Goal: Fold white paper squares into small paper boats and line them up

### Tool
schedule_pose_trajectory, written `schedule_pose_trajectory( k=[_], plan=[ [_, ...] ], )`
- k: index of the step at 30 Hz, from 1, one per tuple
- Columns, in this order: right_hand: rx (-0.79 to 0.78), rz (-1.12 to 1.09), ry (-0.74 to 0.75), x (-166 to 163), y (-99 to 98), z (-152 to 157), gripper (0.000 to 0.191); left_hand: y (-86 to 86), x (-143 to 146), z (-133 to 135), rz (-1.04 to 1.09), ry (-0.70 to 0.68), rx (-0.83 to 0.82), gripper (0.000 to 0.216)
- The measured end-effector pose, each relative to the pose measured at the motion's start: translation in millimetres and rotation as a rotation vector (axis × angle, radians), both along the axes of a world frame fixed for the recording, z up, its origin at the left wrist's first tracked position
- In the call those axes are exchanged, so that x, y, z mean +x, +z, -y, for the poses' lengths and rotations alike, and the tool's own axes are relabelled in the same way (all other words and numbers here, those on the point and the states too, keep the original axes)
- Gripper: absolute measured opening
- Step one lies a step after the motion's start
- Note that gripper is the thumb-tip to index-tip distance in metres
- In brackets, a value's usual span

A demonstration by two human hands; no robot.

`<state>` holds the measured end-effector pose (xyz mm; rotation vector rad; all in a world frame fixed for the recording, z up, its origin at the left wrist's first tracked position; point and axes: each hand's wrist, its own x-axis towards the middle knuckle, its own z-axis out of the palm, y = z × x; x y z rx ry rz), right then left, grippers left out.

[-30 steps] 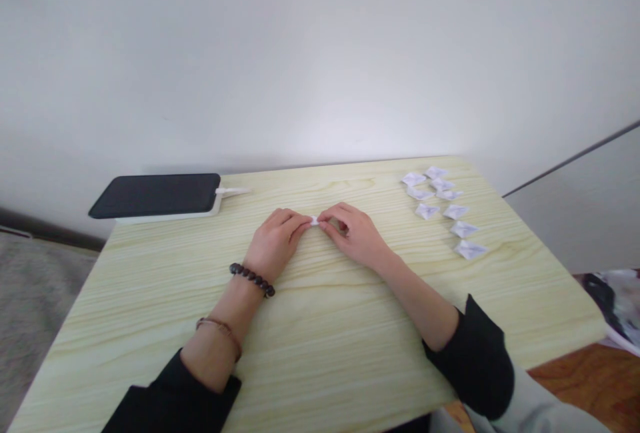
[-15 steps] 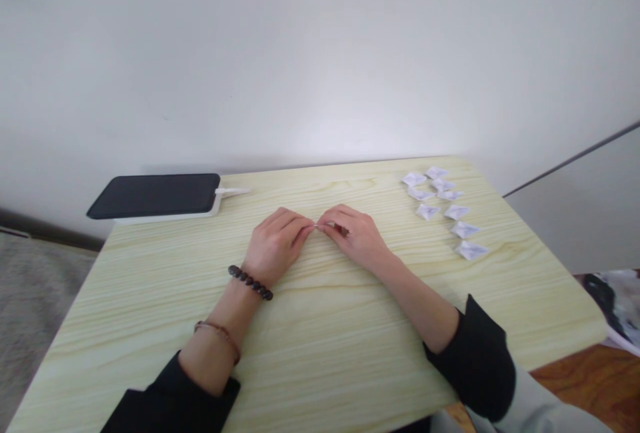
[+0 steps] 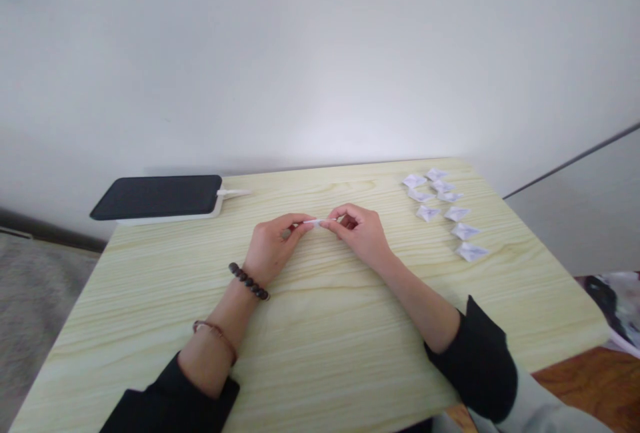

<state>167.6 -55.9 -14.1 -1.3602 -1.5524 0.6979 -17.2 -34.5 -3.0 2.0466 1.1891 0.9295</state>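
Between my two hands, over the middle of the table, is a small piece of folded white paper (image 3: 319,221), seen nearly edge-on. My left hand (image 3: 274,241) pinches its left end between thumb and fingers; a beaded bracelet circles that wrist. On the other end, the thumb and fingertips of my right hand (image 3: 361,231) are closed. Much of the paper is covered by the fingertips. Off to the right lie several small folded paper boats (image 3: 470,251), grouped in two uneven rows.
A black-screened phone (image 3: 157,197) rests on a white block at the back left, a white cable plug (image 3: 234,193) at its right end. The light wood-grain table (image 3: 320,353) meets a white wall (image 3: 320,59) at its back edge.
My hands have drawn slightly apart, and more of the white paper shows between the fingertips. My left hand's fingers have shifted, with a gap now visible behind the thumb.
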Motion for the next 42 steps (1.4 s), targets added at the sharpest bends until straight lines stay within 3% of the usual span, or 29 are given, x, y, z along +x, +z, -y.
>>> schedule_pose_trajectory(
  k=[5, 10, 15, 21, 30, 36, 42],
  plan=[
    [-0.020, -0.027, 0.062, -0.5, 1.4, 1.2, 0.017, 1.5, -1.7, 0.5, 0.114, 0.036, -0.186, 0.025],
    [0.036, 0.043, 0.111, -1.5, 4.0, 2.4, 0.017, 0.5, -4.3, -1.4, 0.134, 0.074, -0.238, 0.021],
    [-0.029, -0.025, 0.094, -2.6, 2.3, 3.0, 0.019, -1.4, -2.7, -3.1, 0.216, 0.050, -0.303, 0.029],
    [-0.028, -0.059, 0.098, -3.6, -0.5, 3.8, 0.019, -1.6, -1.3, -3.0, 0.220, 0.000, -0.300, 0.036],
    [0.176, 0.134, 0.190, -1.8, 3.7, 5.7, 0.018, 1.1, -2.6, -2.1, 0.137, 0.029, -0.238, 0.025],
    [0.094, 0.057, 0.134, -2.4, 3.1, 6.2, 0.019, 6.1, -1.9, -1.5, 0.229, 0.058, -0.281, 0.028],
    [0.121, 0.216, 0.270, -3.3, 3.4, 8.8, 0.014, 1.3, -4.5, -3.8, 0.210, 0.008, -0.240, 0.027]
  ],
)
